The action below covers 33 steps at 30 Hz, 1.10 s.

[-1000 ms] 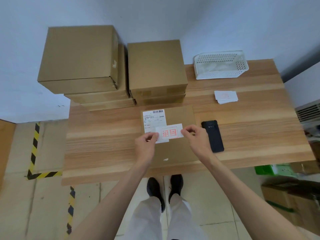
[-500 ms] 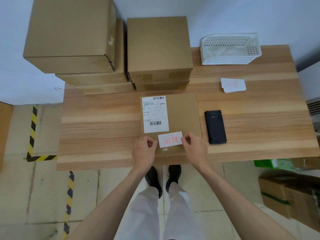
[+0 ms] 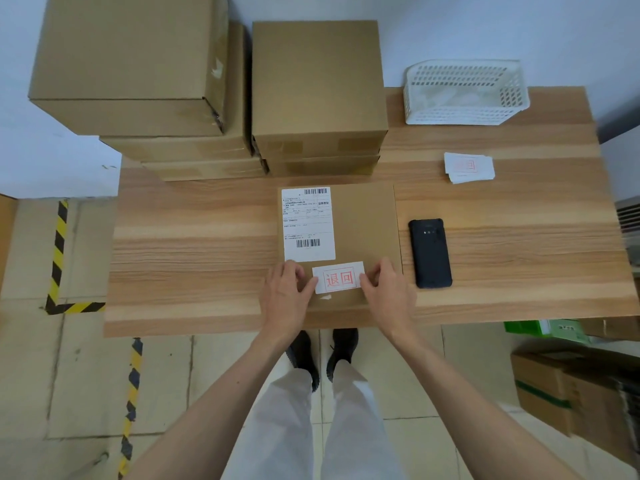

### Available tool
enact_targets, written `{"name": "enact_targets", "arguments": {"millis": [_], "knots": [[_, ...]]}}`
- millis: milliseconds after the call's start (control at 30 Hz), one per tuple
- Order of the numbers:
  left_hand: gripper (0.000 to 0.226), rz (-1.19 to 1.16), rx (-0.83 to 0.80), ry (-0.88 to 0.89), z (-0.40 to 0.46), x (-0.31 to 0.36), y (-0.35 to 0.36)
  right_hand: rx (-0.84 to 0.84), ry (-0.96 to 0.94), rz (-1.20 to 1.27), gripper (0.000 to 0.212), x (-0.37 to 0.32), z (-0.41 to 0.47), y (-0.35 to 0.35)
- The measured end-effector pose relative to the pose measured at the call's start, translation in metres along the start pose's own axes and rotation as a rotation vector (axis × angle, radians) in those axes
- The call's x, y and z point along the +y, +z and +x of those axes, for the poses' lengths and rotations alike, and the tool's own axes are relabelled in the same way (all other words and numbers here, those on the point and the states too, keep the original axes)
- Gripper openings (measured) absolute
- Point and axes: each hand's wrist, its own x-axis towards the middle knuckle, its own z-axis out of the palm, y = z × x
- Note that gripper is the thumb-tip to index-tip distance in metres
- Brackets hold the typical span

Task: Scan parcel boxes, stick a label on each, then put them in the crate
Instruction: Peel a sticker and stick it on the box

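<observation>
A flat brown parcel box [image 3: 363, 223] lies in the middle of the wooden table [image 3: 194, 244]; a white shipping label with barcodes [image 3: 308, 224] is stuck on its left half. A white label with red characters [image 3: 339, 278] sits on the box's near edge, just below the shipping label. My left hand [image 3: 285, 296] pinches the label's left end and my right hand [image 3: 386, 294] pinches its right end. A black handheld scanner [image 3: 430, 252] lies face down right of the box.
Two stacks of brown boxes [image 3: 138, 81] [image 3: 317, 95] stand at the table's back left. A white perforated crate [image 3: 462, 93] sits at the back right, with a small pile of labels [image 3: 468, 167] in front of it. Cartons [image 3: 568, 386] lie on the floor at right.
The label came down from over the shipping label's lower part to the box's near edge, both hands moving toward me with it. The camera tilted and shifted slightly.
</observation>
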Motion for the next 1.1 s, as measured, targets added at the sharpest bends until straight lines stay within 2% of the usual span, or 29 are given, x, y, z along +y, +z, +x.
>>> {"name": "enact_targets", "arguments": {"millis": [67,167,233,367,433,533,633,733,867,1100], "knots": [[0.017,0.132,0.053,0.272,0.002,-0.002,0.002,0.065,-0.171,-0.052,0.014,0.002,-0.002,0.001],[0.043,0.297,0.040,0.615,0.003,0.000,0.012,0.107,-0.483,-0.176,0.028,0.001,-0.009,0.009],[0.054,0.371,-0.021,0.682,0.001,0.003,0.016,0.126,-0.550,-0.234,0.036,-0.001,-0.011,0.014],[0.048,0.452,-0.015,0.711,-0.001,-0.009,0.015,0.124,-0.506,-0.261,0.047,0.009,-0.010,0.016],[0.046,0.492,-0.004,0.735,-0.001,-0.019,0.008,0.123,-0.481,-0.254,0.046,0.019,-0.009,0.012],[0.040,0.494,0.022,0.724,-0.002,-0.029,-0.001,0.139,-0.440,-0.247,0.042,0.030,-0.008,0.006],[0.027,0.409,0.077,0.635,-0.002,-0.028,0.000,0.124,-0.383,-0.222,0.036,0.032,-0.008,0.007],[0.034,0.274,0.087,0.480,-0.001,-0.023,0.005,0.054,-0.352,-0.192,0.040,0.028,-0.006,0.009],[0.041,0.171,0.008,0.300,0.002,-0.017,0.006,0.023,-0.331,-0.165,0.041,0.026,-0.001,0.012],[0.052,0.100,-0.030,0.168,0.000,-0.026,-0.008,0.027,-0.212,-0.057,0.053,0.040,-0.001,0.003]]}}
